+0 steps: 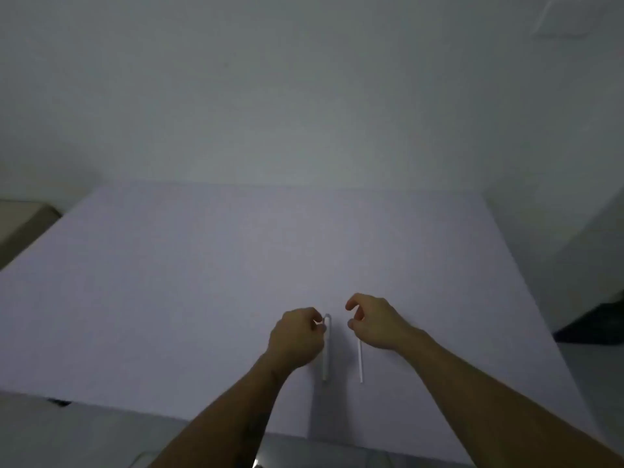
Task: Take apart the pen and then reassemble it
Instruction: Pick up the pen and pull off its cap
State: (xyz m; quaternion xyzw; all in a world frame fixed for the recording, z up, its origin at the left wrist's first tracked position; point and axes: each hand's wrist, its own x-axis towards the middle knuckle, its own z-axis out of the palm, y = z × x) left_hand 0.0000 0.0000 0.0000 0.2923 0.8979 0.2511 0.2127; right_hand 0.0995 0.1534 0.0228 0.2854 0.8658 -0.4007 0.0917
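On a pale desk point(202, 282), a light, stiff pen barrel point(326, 349) is being pinched at its top by the left hand point(297, 336); the right hand point(374, 324), curled but empty, is being held above the thin refill point(360, 361).

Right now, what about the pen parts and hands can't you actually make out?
Head view only:
- Pen barrel: left hand covers its left side.
- Thin refill: top hidden under right hand; grip unclear.
- Small parts like a spring or tip: too dim and blurred.
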